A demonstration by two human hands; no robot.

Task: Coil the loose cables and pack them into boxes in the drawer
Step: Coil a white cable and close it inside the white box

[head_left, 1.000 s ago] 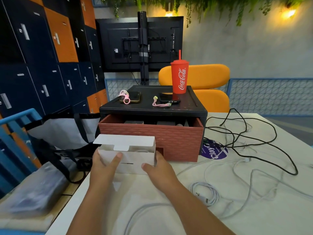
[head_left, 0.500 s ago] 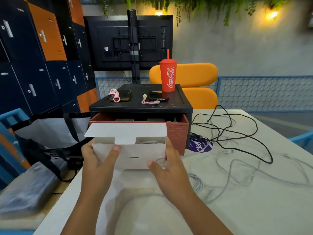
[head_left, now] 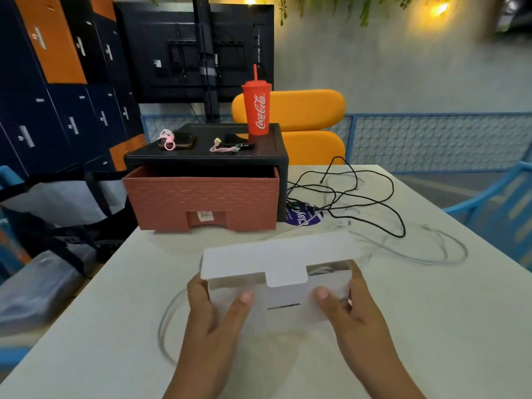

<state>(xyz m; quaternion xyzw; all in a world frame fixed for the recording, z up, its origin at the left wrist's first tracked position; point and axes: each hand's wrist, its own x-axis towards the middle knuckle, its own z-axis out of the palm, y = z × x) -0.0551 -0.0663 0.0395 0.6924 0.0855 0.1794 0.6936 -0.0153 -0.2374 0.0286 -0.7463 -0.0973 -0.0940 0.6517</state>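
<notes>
On the pale table (head_left: 403, 326), in front of the drawer (head_left: 201, 197), left hand (head_left: 213, 318) and right hand (head_left: 348, 315) grip a white box (head_left: 282, 295) with its lid raised. Packing is probably underway; the flap needs tucking in next. Loose cables (head_left: 371, 197) lie right of the drawer.

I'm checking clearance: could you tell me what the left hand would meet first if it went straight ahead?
The left hand grips the white box directly ahead of it; pushed on together across the table, they would probably meet the brick-patterned drawer front, though depth is unclear.
</notes>
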